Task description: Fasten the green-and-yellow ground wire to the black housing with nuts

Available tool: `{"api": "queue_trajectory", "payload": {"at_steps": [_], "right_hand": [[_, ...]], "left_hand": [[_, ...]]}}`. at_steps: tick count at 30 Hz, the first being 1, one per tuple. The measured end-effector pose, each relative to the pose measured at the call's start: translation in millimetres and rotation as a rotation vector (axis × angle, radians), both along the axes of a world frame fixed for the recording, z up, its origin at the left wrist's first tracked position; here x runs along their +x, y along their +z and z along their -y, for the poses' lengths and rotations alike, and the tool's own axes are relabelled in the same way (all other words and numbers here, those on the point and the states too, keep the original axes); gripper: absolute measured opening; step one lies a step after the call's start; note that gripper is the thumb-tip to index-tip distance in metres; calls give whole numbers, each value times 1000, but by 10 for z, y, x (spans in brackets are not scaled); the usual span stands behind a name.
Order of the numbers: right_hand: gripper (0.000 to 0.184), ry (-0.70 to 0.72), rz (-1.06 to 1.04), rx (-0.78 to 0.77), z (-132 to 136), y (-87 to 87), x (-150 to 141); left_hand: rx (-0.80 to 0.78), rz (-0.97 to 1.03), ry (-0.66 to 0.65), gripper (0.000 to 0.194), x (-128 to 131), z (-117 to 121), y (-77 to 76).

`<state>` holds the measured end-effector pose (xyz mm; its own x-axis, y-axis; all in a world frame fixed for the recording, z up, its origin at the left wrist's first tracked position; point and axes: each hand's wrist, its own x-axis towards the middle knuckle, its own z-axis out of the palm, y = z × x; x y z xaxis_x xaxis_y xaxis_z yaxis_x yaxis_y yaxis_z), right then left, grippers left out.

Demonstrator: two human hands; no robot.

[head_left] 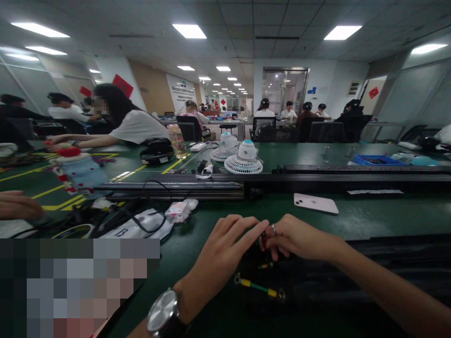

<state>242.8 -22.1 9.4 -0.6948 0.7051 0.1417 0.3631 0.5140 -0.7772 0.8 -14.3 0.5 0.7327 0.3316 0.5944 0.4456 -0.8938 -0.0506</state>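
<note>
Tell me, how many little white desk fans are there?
2: one fan sits on the green table beyond the black rail, the other fan just behind it to the left. More may be hidden.

phone (316, 203) on green bench; two desk fans (244, 159) | bottle (176, 141); co-workers seated beyond

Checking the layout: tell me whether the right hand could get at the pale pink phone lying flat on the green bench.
Probably yes. The pale pink phone lies flat on the green bench, just beyond the right hand, with bare surface between them.
</note>
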Motion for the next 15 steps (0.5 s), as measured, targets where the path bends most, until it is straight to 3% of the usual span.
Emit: {"api": "queue_trajectory", "payload": {"at_steps": [8,15], "right_hand": [[26,18,-64,-82,-21,-69,-14],[26,23,-84,-87,-33,-70,-36]], "left_hand": [[310,-221,-41,40,-17,7,304],[452,-354,-111,20,35,-72,583]]}}
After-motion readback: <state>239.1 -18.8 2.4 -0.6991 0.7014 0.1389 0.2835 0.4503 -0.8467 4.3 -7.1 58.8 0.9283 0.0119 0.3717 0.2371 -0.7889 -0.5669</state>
